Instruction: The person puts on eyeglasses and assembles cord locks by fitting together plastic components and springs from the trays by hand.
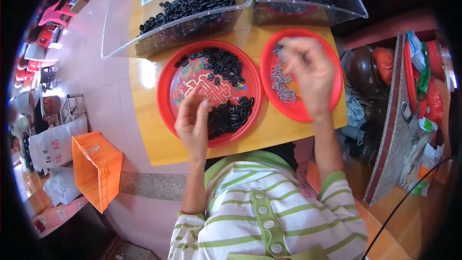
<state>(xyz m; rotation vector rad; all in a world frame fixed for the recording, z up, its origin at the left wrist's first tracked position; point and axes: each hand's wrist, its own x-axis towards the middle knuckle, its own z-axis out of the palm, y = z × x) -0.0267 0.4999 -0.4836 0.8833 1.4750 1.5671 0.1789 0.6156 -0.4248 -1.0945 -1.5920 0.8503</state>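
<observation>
My left hand (192, 123) is over the left part of a round red tray (162, 91), its fingers curled and the thumb close to the forefinger; whatever it holds is too small to make out. Two heaps of small black plastic pieces lie in this tray, a far heap (224, 65) and a near heap (231, 118) beside my left hand. My right hand (310, 70) is above a second red tray (337, 84), fingers bent and smeared by motion. Small grey metal pins (284, 84) are scattered in that tray, partly hidden by the hand.
Two clear plastic bins stand along the far side of the yellow table (149, 130), a left bin (118, 33) and a right bin (308, 15), both with many black pieces. An orange crate (98, 168) sits at the left. Jars and bags crowd a shelf (385, 120) at the right.
</observation>
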